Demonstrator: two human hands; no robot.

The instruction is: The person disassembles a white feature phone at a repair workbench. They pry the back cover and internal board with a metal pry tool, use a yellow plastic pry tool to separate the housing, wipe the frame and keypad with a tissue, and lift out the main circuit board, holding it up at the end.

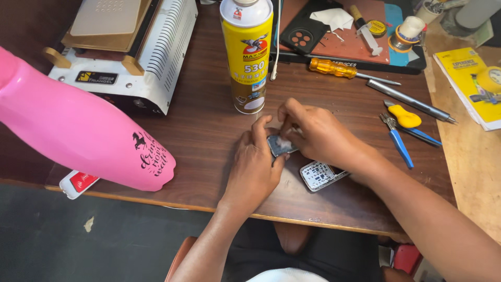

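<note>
The small dark phone part (278, 146) is looking light, thin and stiff, with a glossy face that is likely slippery and easily scratched or cracked; its narrow edges seem the safest place to take hold, not the flat face. The left hand (254, 169) is doing just that: its fingers (259, 130) are curling closely around the part's near and left edges, pinching it just above the tabletop (203, 120). The right hand (317, 133) is coming in from the other side, its fingers (288, 112) drawn narrowly together and pressing a small white wad (284, 141), probably tissue or cotton, onto the part's face.

Just below the right-hand fingers, a pale perforated frame (318, 175) is lying flat on the tabletop, partly under the wrist. Directly beyond both sets of fingers, a yellow spray can (247, 52) is standing upright. Well off to the right of the fingers, blue-handled pliers (399, 143) and a yellow-handled tool (405, 116) are resting.
</note>
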